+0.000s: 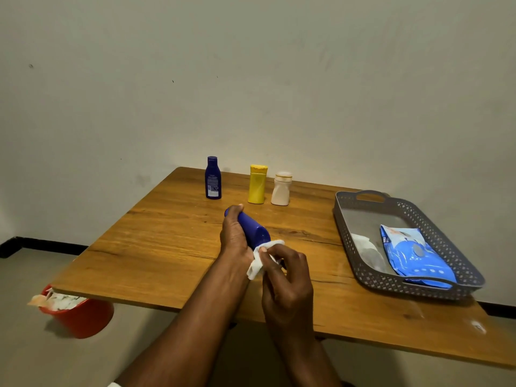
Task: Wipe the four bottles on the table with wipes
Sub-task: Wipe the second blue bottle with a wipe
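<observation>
My left hand (234,236) grips a blue bottle (255,229), held tilted above the middle of the wooden table (156,241). My right hand (287,275) pinches a white wipe (259,263) against the near end of that bottle. Three bottles stand upright at the back of the table: a dark blue one (213,178), a yellow one (257,184) and a cream one (281,189).
A grey perforated basket (360,275) sits at the table's right side with a blue pack of wipes (413,256) and some white wipes inside. A red bin (83,317) full of used wipes stands on the floor under the table's left corner.
</observation>
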